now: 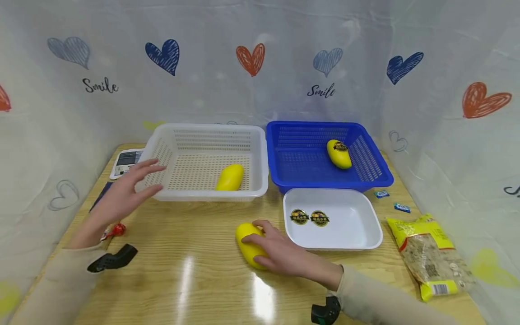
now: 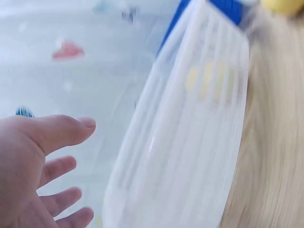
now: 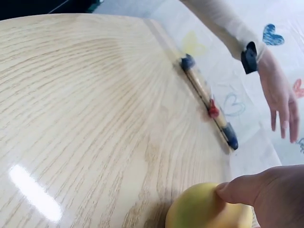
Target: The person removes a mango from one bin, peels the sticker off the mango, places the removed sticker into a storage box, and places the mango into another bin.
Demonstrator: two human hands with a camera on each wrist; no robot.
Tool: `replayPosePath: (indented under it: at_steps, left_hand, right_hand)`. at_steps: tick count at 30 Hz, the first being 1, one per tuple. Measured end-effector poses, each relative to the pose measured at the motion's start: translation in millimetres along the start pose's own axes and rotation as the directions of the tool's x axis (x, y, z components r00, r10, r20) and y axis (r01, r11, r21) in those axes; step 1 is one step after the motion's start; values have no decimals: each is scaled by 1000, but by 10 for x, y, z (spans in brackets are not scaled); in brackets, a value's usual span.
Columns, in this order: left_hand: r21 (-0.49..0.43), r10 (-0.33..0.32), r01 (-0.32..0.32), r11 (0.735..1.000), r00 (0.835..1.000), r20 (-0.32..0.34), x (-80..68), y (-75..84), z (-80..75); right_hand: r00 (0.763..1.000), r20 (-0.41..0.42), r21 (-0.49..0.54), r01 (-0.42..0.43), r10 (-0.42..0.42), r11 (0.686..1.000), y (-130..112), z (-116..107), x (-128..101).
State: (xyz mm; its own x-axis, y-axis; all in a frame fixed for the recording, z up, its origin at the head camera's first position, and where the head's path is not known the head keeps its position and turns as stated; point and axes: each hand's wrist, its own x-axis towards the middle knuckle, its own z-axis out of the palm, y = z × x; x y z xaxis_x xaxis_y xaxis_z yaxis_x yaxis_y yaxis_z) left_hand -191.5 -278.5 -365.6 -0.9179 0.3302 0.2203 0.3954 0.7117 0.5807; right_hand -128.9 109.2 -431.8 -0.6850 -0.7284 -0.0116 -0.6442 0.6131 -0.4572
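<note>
On the wooden table, my right hand [image 1: 281, 251] grips a yellow mango [image 1: 244, 233], fingers over its top and right side. The right wrist view shows the thumb [image 3: 247, 189] pressed against this mango [image 3: 194, 211]. My left hand [image 1: 129, 188] is held at the left end of the white basket [image 1: 211, 195], fingers spread and nothing in them. From the left wrist, that hand [image 2: 33, 171] appears beside the basket wall [image 2: 175, 156]. A second mango [image 1: 230, 177] lies in the white basket. A third mango [image 1: 339, 154], bearing a black and gold sticker, lies in the blue basket [image 1: 321, 184].
A white tray [image 1: 349, 225] with two round stickers [image 1: 319, 218] stands before the blue basket. Farther right are two small blue packets [image 1: 401, 207] and a yellow bag [image 1: 432, 257]. A red wrapped item [image 1: 118, 229] lies near the left edge. A heart-printed curtain [image 1: 284, 90] surrounds the table.
</note>
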Motion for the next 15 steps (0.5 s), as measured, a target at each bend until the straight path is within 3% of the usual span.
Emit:
replayPosePath:
  at_steps: [2,4,8,12,15]
  left_hand:
    - [6,-51,51,999,999,-3,37,-241,-103]
    - [-45,-100,100,994,995,3,61,-469,-174]
    - [-190,-251,261,946,965,78,59,-805,-228]
    - [-219,-343,369,903,928,146,25,-977,-207]
    - [-221,-333,359,907,931,147,13,-1030,-180]
  right_hand:
    - [1000,22,25,-15,15,1000,-1,6,1]
    - [999,32,41,-20,18,999,0,6,5]
    - [999,47,93,-21,16,995,10,-6,14]
    - [998,65,215,-36,22,976,15,-78,21]
    - [998,50,333,-44,29,942,3,-188,48]
